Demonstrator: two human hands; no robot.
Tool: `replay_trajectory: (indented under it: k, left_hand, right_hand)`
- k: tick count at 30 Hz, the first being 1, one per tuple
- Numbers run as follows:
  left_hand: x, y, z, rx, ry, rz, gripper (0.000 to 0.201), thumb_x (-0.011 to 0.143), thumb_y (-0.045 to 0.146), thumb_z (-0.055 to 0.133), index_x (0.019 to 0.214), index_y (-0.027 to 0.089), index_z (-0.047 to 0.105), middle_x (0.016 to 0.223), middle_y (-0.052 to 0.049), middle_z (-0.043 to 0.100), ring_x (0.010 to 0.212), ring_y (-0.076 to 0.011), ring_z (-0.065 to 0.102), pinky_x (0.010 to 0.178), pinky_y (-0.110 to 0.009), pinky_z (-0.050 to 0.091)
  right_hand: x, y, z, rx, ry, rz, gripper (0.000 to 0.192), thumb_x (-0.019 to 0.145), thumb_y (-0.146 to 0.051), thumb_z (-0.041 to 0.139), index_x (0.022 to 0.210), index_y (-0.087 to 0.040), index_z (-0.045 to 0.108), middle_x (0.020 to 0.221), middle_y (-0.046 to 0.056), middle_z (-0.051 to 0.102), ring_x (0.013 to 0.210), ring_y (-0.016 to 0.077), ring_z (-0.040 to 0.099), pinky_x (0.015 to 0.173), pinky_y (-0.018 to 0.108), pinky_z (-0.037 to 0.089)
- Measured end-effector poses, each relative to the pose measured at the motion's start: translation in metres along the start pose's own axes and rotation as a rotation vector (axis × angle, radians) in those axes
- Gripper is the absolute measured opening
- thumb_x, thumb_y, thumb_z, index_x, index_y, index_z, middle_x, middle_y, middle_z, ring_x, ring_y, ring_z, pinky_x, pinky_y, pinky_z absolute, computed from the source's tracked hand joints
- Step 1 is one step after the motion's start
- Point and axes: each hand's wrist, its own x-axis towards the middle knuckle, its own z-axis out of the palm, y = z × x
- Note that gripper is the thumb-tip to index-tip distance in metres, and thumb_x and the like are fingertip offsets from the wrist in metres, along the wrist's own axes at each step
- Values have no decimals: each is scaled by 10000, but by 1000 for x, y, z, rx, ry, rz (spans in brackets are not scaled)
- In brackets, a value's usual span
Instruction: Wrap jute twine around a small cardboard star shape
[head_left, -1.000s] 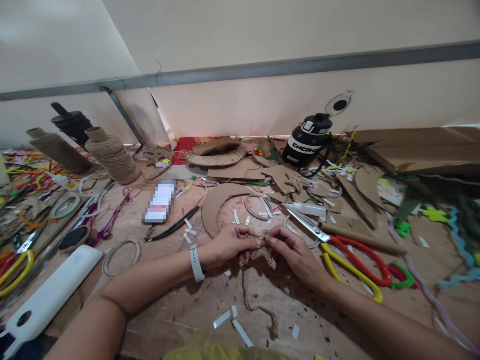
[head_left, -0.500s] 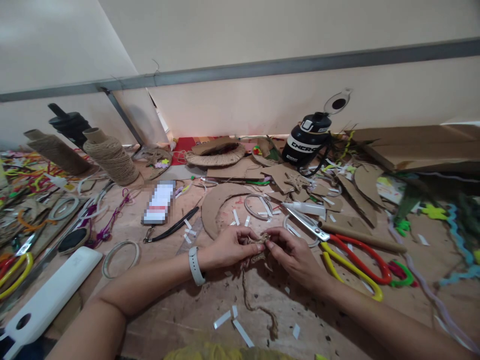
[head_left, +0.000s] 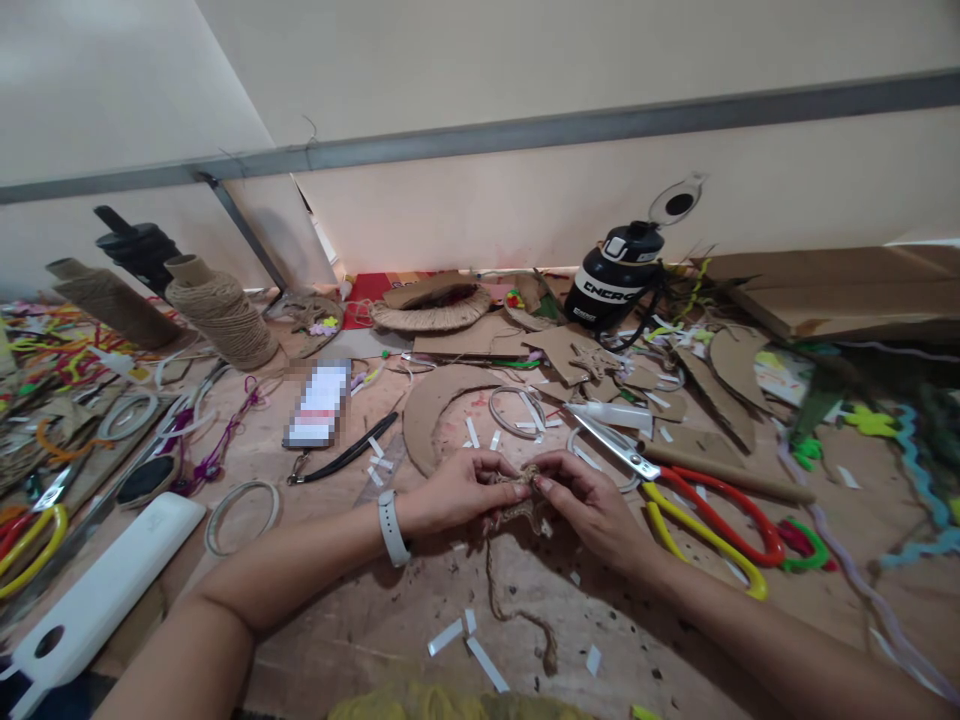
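Observation:
Between my hands, low over the middle of the table, is a small piece of knotted or braided jute twine [head_left: 517, 512]. A loose twine tail hangs from it and trails on the table towards me. My left hand [head_left: 469, 492], with a pale watch band [head_left: 391, 528] at the wrist, pinches the piece between thumb and fingers. From the other side my right hand [head_left: 581, 500] pinches it close to the left fingertips. The fingers partly hide the twine's shape. Just beyond lies a cardboard crescent [head_left: 421, 425]. Scissors [head_left: 637, 465] with red and yellow handles rest right of my right hand.
A phone [head_left: 319, 403] and a cord strap [head_left: 349, 460] lie left of centre. Twine spools [head_left: 221, 315] stand at the back left, a black bottle [head_left: 615, 280] at the back right. White paper strips, rings [head_left: 241, 517], a glue tube [head_left: 615, 416] and cardboard scraps surround the hands.
The twine piece has turned slightly between my fingers, showing more of its lower edge. Both hands keep nearly the same place and grip.

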Motion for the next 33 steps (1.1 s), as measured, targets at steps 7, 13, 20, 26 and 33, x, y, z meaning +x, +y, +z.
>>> replay_trajectory:
  k: [7, 13, 20, 26, 33]
  left_hand:
    - [3, 0, -2, -112, 28, 12, 598, 579, 613, 852, 849, 130, 625, 540, 55, 556, 437, -57, 497, 444, -179, 359]
    - [7, -1, -1, -196, 66, -4, 614, 540, 595, 880, 845, 134, 612, 492, 46, 566, 413, -65, 496, 423, -173, 321]
    - [6, -2, 1, -230, 90, 5, 601, 540, 581, 884, 840, 137, 611, 499, 52, 567, 418, -68, 505, 433, -178, 353]
    - [7, -5, 0, -221, 90, 18, 526, 601, 515, 880, 854, 136, 615, 539, 52, 583, 440, -67, 526, 459, -184, 384]
    - [7, -2, 3, -250, 98, 1, 592, 539, 545, 901, 838, 134, 596, 536, 50, 581, 435, -59, 516, 442, -169, 375]
  right_hand:
    - [-2, 0, 0, 171, -53, 157, 383, 857, -483, 600, 1110, -197, 615, 714, -13, 585, 539, 123, 510, 462, 232, 412]
    - [-1, 1, 2, -26, -6, 41, 311, 901, -510, 540, 957, -216, 623, 721, -6, 582, 603, 151, 519, 544, 266, 449]
    - [0, -4, 2, -174, -31, -74, 291, 939, -457, 476, 803, -227, 593, 676, -3, 557, 650, 173, 507, 616, 287, 431]
    - [1, 0, 1, -79, -57, -12, 292, 907, -479, 514, 774, -227, 575, 646, -16, 532, 595, 159, 480, 548, 276, 398]
    - [4, 4, 0, -36, 13, 20, 532, 945, -667, 362, 655, -232, 457, 627, -7, 492, 595, 166, 447, 574, 304, 405]
